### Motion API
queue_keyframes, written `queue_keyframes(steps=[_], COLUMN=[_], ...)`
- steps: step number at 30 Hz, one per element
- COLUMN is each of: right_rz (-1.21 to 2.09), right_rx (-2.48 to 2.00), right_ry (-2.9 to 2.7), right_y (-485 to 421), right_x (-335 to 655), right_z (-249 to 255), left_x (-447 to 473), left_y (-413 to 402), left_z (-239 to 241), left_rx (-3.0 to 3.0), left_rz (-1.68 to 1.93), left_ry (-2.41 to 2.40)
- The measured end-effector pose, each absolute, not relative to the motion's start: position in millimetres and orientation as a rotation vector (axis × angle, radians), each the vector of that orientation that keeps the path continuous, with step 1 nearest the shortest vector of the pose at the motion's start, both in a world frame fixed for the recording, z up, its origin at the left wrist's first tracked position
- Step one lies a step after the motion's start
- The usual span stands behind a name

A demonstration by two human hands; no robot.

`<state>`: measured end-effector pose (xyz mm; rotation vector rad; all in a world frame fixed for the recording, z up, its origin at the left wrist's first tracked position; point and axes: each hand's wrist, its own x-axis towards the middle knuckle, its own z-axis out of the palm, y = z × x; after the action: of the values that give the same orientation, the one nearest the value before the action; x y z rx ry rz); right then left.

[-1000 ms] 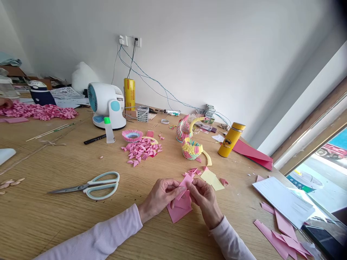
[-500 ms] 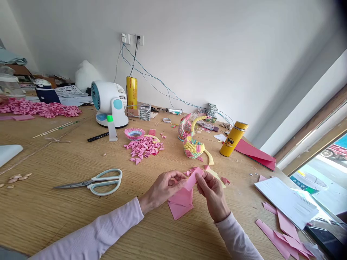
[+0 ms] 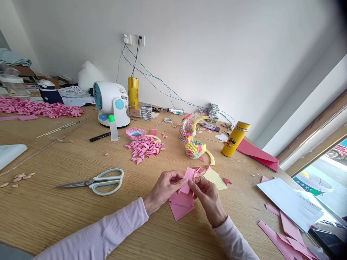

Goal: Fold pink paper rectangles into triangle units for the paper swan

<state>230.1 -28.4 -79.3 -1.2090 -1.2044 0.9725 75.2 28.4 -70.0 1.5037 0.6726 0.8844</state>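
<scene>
Between my two hands is a small pink paper strip point(image 3: 189, 174), standing nearly upright. My left hand point(image 3: 168, 186) pinches its left edge with thumb and fingers. From the other side my right hand point(image 3: 205, 190) grips it, thumb and fingertips pressed together. Below the hands, pink paper pieces point(image 3: 181, 211) lie stacked on the table. Just beyond are small folded pink triangles point(image 3: 200, 170) and a pale yellow paper sheet point(image 3: 216, 179). Farther back stands a yellow-and-pink folded-paper basket shape point(image 3: 194, 148) with a curved yellow strip beside it.
Scissors point(image 3: 107, 181) lie left of my hands. A heap of folded pink pieces point(image 3: 145, 147) sits by a paper bowl point(image 3: 136, 133). A white fan point(image 3: 111, 103) and a yellow bottle point(image 3: 235, 139) stand farther back. Pink strips point(image 3: 290, 240) and white papers point(image 3: 290, 202) lie at right.
The pink strip has turned from slanted to nearly upright and moved slightly left. My right hand has shifted down and left, closer to my left hand, uncovering more of the yellow sheet.
</scene>
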Motion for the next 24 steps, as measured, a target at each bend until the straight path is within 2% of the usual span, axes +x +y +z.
queue_keyframes(steps=[7, 14, 24], right_rz=[1.033, 1.212, 1.078], right_rx=[-1.093, -0.965, -1.001], right_ry=[-1.085, -0.906, -1.070], right_y=[-27.9, -31.0, -30.4], right_x=[221.5, 217.8, 220.0], right_z=[-85.9, -80.8, -81.5], left_x=[73.0, 72.6, 68.4], left_y=[31.7, 25.8, 25.6], left_z=[-74.4, -67.6, -65.7], left_rx=[1.537, 1.291, 1.113], left_rz=[0.914, 0.841, 0.753], left_ry=[0.633, 0.577, 0.543])
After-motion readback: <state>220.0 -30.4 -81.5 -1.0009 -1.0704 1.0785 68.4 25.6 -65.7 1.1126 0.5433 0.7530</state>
